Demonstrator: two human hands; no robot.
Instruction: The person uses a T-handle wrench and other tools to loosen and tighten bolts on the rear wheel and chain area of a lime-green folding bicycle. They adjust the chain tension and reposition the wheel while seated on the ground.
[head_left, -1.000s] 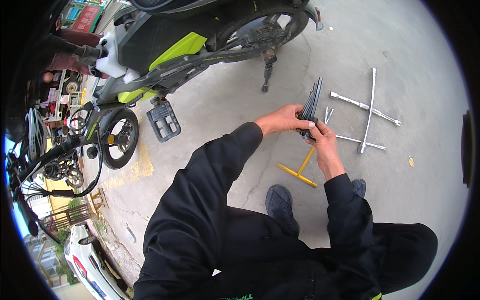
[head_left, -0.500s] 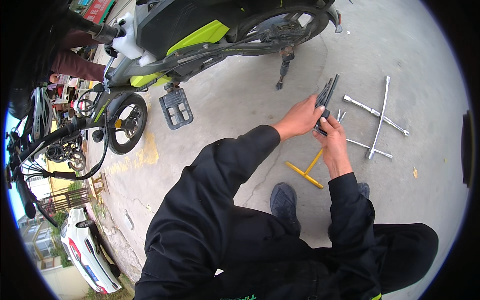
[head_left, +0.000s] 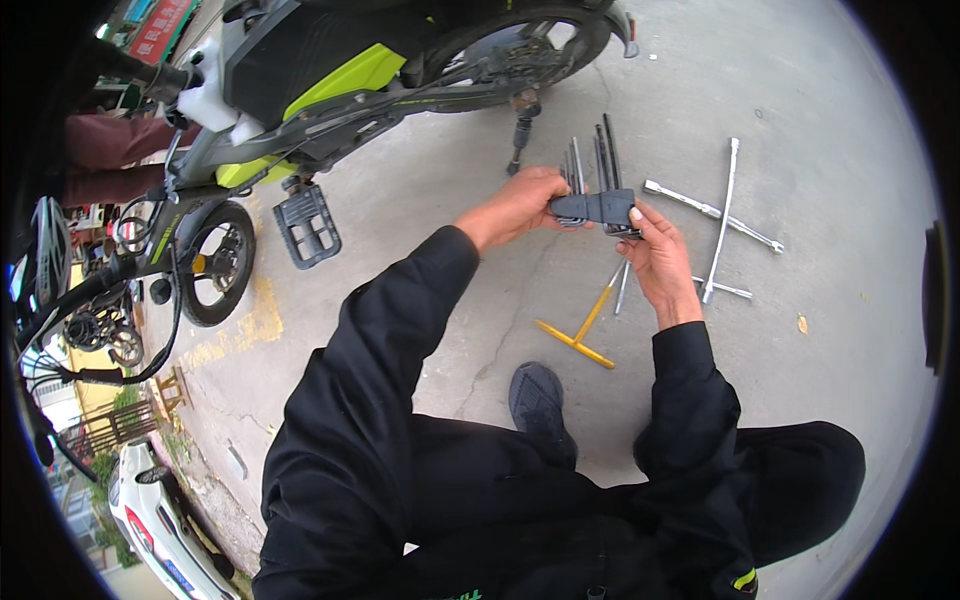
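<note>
My left hand (head_left: 530, 205) and my right hand (head_left: 655, 255) both grip a dark hex key set (head_left: 590, 207), one at each end of its plastic holder, with several long and short keys standing up from it. On the concrete below lie a yellow T-handle wrench (head_left: 575, 343), silver wrenches with crossed bars (head_left: 722, 215) and a thinner silver bar partly hidden by my right hand.
A black and lime electric two-wheeler (head_left: 335, 85) stands ahead, its black pedal (head_left: 306, 225) low beside my left arm. Another person's maroon-trousered leg (head_left: 125, 145) is at the upper left. A white car (head_left: 160, 520) is at the lower left. My shoe (head_left: 535, 400) rests below my hands.
My hands have moved apart, and the key set now lies crosswise between them with its keys fanned into two groups, where earlier they formed one tight bundle.
</note>
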